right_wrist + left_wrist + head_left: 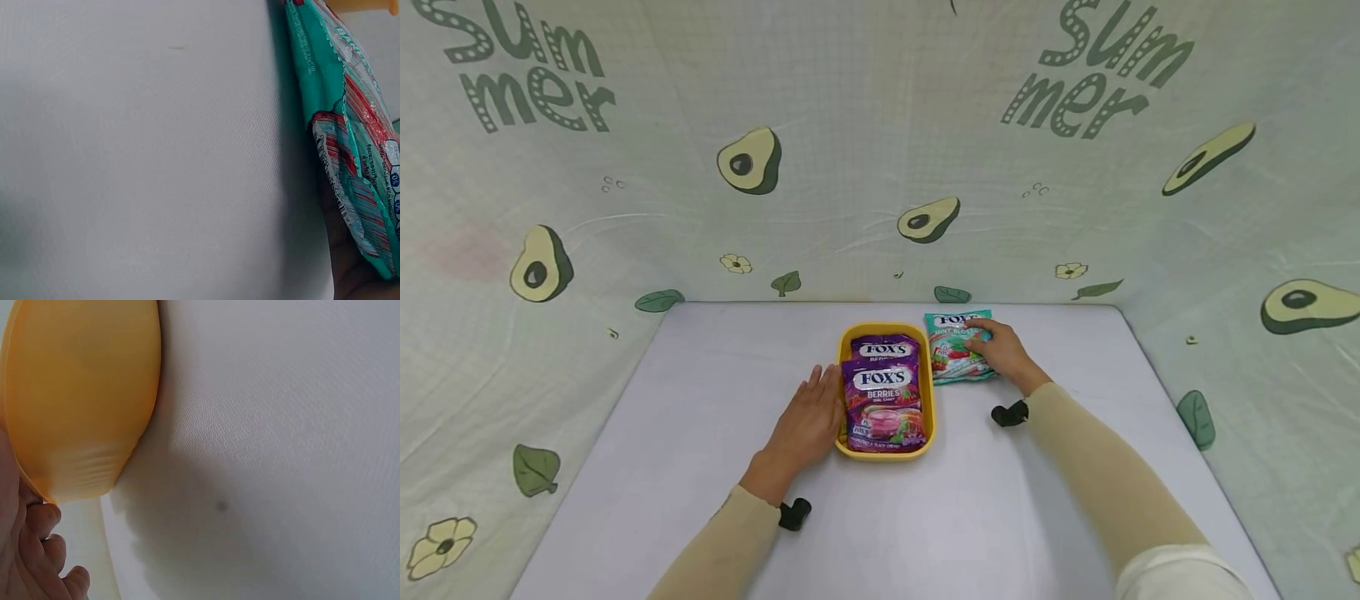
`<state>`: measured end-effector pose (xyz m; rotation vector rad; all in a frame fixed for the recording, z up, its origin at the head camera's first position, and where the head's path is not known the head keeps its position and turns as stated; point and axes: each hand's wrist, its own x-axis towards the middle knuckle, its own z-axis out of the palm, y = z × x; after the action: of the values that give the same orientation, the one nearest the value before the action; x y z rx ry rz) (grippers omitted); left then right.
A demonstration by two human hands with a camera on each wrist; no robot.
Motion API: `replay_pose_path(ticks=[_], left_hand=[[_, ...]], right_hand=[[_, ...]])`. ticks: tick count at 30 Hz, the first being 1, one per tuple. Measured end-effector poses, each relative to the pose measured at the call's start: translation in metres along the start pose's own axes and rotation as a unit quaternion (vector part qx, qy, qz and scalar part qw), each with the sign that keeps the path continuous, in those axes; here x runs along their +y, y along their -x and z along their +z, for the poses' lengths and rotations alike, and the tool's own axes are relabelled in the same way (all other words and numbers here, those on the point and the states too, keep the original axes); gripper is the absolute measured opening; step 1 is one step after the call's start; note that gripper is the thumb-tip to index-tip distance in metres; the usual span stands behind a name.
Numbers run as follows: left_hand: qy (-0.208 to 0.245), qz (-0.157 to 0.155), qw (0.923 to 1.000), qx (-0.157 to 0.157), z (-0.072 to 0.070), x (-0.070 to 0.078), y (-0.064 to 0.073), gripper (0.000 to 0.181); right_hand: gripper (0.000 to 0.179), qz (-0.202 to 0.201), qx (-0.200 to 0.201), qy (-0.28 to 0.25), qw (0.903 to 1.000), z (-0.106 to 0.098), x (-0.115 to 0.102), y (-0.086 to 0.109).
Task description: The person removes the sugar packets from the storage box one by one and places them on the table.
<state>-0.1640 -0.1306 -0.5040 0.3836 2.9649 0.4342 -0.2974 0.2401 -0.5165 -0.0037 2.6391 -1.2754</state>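
A yellow tray (933,417) holds two purple Fox's Berries candy bags, the front bag (883,404) overlapping the rear bag (886,341). My left hand (805,425) rests along the tray's left side with its fingers extended. In the left wrist view, those fingers (47,550) show beside the tray's outer wall (87,394). To the right of the tray, my right hand (1006,352) grips a teal Fox's Mint Blossom candy bag (947,350) by its right side. The right wrist view shows this bag's crimped lower end (369,162), with fingers (347,269) underneath.
A white table (700,417) bears everything. Behind and along both sides hangs a pale cloth (850,125) printed with avocados, leaves and lettering. Small black devices are worn at the left wrist (794,513) and right wrist (1010,413).
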Motion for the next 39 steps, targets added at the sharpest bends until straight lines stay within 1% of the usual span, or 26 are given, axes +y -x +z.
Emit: replay_pose_path(ticks=[6,10,15,18,21,24,26,27,29,31,35,39], left_hand=[[0.005,0.001,1.0000,0.005,0.001,0.000,0.000,0.066],[0.008,0.005,0.9999,0.013,0.000,0.001,0.000,0.066],[0.005,0.006,0.9999,0.013,0.000,0.002,0.001,0.066],[0.004,0.005,0.9999,0.014,0.001,0.001,0.000,0.066],[0.004,0.005,0.9998,0.018,0.001,0.001,0.000,0.066],[0.005,0.005,0.9997,0.022,0.001,0.001,0.001,0.066],[0.001,0.003,0.9998,0.019,0.001,0.001,0.002,0.066],[0.000,0.002,0.9998,0.020,0.001,0.001,0.002,0.066],[-0.001,0.002,0.9998,0.021,0.000,0.001,0.002,0.067],[-0.002,0.001,0.9998,0.018,-0.001,0.001,0.003,0.067],[0.002,0.000,0.9999,0.015,-0.001,0.001,0.003,0.067],[0.005,0.002,0.9999,0.016,0.000,0.001,0.003,0.066]], right_hand=[[0.058,0.007,0.003,0.031,0.9995,-0.002,-0.001,0.004],[0.064,0.001,0.011,0.074,0.9972,-0.004,-0.001,0.006],[0.066,-0.012,0.025,0.143,0.9894,-0.007,0.001,0.007],[0.065,-0.007,0.023,0.169,0.9853,-0.010,-0.002,0.010],[0.062,0.005,0.018,0.198,0.9800,-0.012,-0.009,0.014],[0.058,0.002,0.025,0.227,0.9735,-0.012,-0.022,0.019],[0.057,-0.016,0.037,0.238,0.9705,-0.008,-0.034,0.023],[0.056,-0.028,0.044,0.234,0.9708,-0.005,-0.041,0.025],[0.056,-0.057,0.055,0.217,0.9730,0.004,-0.055,0.031],[0.056,-0.095,0.055,0.202,0.9733,0.013,-0.067,0.036],[0.057,-0.159,0.025,0.190,0.9685,0.035,-0.080,0.044],[0.058,-0.180,-0.001,0.204,0.9624,0.053,-0.084,0.050]])
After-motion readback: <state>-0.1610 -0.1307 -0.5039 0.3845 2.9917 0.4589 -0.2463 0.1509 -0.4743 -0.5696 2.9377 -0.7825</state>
